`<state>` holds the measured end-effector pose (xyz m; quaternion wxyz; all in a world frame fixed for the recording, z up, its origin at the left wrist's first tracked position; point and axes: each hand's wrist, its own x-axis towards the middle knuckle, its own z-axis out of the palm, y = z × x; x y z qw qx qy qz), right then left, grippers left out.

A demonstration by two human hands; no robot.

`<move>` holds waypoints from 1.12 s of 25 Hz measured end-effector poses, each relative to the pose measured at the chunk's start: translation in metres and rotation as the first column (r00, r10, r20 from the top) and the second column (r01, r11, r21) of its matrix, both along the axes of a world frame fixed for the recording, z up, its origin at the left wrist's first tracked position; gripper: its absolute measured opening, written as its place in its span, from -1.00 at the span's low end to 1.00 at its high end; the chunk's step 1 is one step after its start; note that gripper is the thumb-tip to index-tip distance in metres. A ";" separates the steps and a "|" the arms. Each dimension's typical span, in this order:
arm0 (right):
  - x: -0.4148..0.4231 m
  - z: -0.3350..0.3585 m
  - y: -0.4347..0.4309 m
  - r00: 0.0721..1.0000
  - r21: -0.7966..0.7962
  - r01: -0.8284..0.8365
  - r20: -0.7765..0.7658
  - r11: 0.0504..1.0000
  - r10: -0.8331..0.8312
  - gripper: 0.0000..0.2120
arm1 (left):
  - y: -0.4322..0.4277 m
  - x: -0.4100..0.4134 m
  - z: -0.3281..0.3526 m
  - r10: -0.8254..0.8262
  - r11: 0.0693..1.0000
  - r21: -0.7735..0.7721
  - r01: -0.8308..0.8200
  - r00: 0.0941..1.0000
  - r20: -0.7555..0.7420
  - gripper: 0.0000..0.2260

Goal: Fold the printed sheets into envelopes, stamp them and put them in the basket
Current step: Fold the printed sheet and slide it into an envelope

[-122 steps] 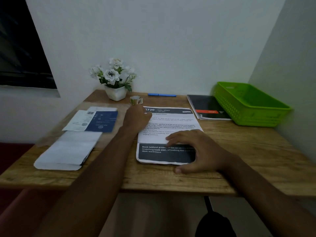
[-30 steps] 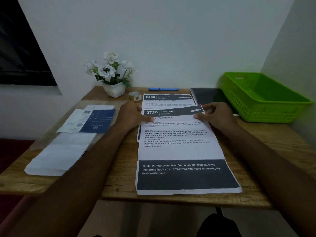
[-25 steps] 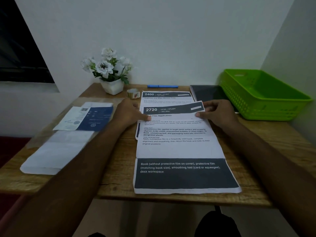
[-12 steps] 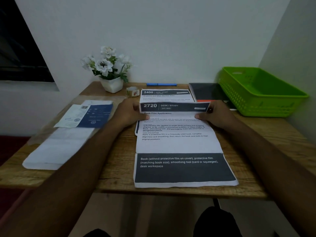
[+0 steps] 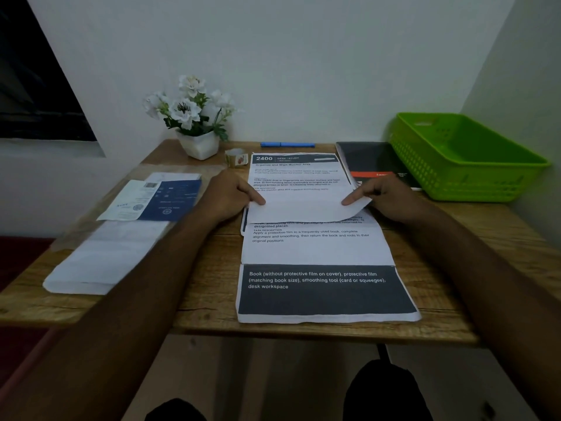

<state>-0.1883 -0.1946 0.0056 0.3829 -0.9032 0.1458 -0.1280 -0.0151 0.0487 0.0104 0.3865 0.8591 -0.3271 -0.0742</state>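
A printed sheet (image 5: 315, 247) lies lengthwise on the desk, its dark band hanging near the front edge. Its top part is folded down toward me, white back showing. My left hand (image 5: 226, 197) pinches the left corner of that flap and my right hand (image 5: 385, 199) pinches the right corner, which curls up. A second sheet headed 2400 (image 5: 296, 174) lies underneath, farther back. The green basket (image 5: 467, 165) stands at the back right. A small roll of stamps (image 5: 236, 158) sits beside the flower pot.
A white pot of flowers (image 5: 197, 144) and a blue pen (image 5: 287, 144) stand at the back. A dark notebook (image 5: 373, 162) lies left of the basket. On the left lie a blue-and-white leaflet (image 5: 154, 197) and folded white papers (image 5: 100, 262).
The sheet was unfolded from a short fold to full length. Both hands then took its top edge and have folded it down toward me, uncovering the 2400 sheet.
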 end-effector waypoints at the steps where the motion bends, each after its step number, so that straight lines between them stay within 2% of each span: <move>1: 0.000 0.001 -0.001 1.000 0.019 0.005 -0.010 1.000 -0.005 -0.57 | 0.000 -0.001 0.000 0.005 1.000 -0.004 -0.005 1.000 -0.007 -0.81; 5: -0.002 0.004 0.000 0.999 0.070 0.024 -0.037 0.997 -0.021 -0.63 | 0.000 -0.002 0.001 -0.015 1.000 -0.003 0.015 0.999 -0.030 -0.85; 8: -0.005 0.006 0.004 0.996 0.003 -0.008 -0.086 1.000 0.009 -0.88 | 0.002 -0.002 0.000 -0.058 0.995 0.076 0.060 0.998 -0.023 -0.65; 9: -0.005 0.006 0.004 0.993 -0.037 -0.032 -0.117 0.999 0.027 -0.85 | 0.002 -0.001 0.000 -0.065 0.990 0.127 0.063 0.998 0.008 -0.59; 11: -0.005 0.006 0.002 0.984 -0.118 -0.050 -0.178 0.992 0.029 -0.61 | 0.002 -0.001 -0.001 -0.077 0.979 0.195 0.065 0.996 0.054 -0.51; 13: -0.004 0.006 0.002 0.983 -0.138 -0.054 -0.182 0.989 0.028 -0.50 | 0.002 -0.001 -0.002 -0.085 0.976 0.204 0.071 0.995 0.060 -0.45; 18: -0.003 0.005 0.003 0.985 -0.119 -0.043 -0.173 0.992 0.021 -0.53 | 0.002 -0.002 -0.003 -0.104 0.984 0.152 0.092 0.992 0.073 -0.46; 21: -0.005 0.006 0.004 0.991 0.004 -0.010 -0.130 1.000 0.010 -0.56 | 0.003 -0.005 -0.001 -0.108 0.989 0.106 0.099 0.991 0.083 -0.50; 25: -0.007 0.006 0.007 0.997 0.021 0.006 -0.083 1.000 -0.004 -0.58 | 0.004 -0.010 0.003 -0.158 0.987 -0.002 0.160 0.980 0.121 -0.57; 28: -0.007 0.006 0.004 0.999 0.040 -0.012 -0.031 0.999 0.013 -0.60 | 0.006 -0.016 0.009 -0.183 0.978 -0.082 0.191 0.979 0.091 -0.58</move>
